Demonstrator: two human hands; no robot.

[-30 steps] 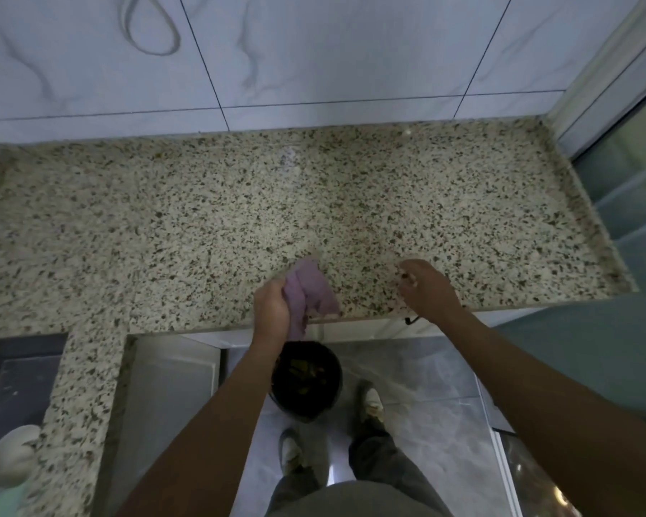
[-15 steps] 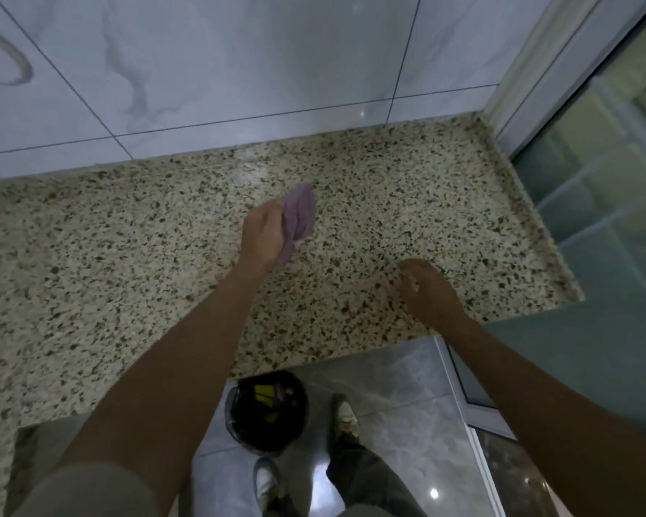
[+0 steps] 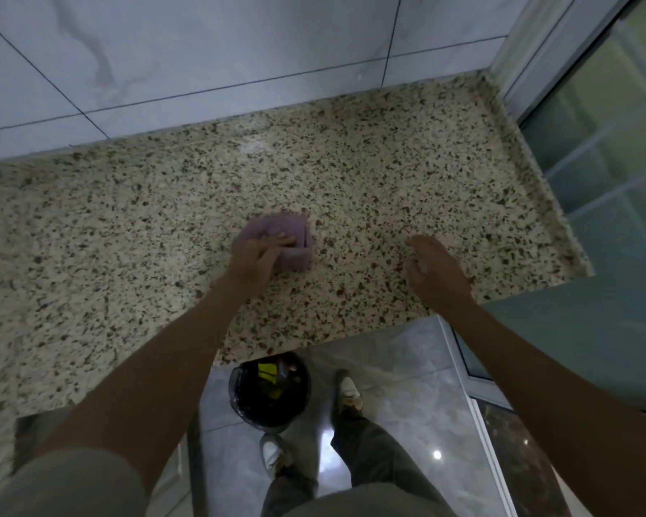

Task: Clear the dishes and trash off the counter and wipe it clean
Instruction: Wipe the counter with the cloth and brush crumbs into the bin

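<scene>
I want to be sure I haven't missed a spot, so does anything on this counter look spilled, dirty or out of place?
One thing: a pale, whitish smear sits on the counter near the back wall, beyond the purple cloth under your left hand. It could be residue or only glare. No dishes or trash show.

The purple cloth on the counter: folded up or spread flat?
Folded. The purple cloth sits as a compact bunched pad under the left hand, whose fingers press it onto the speckled counter.
</scene>
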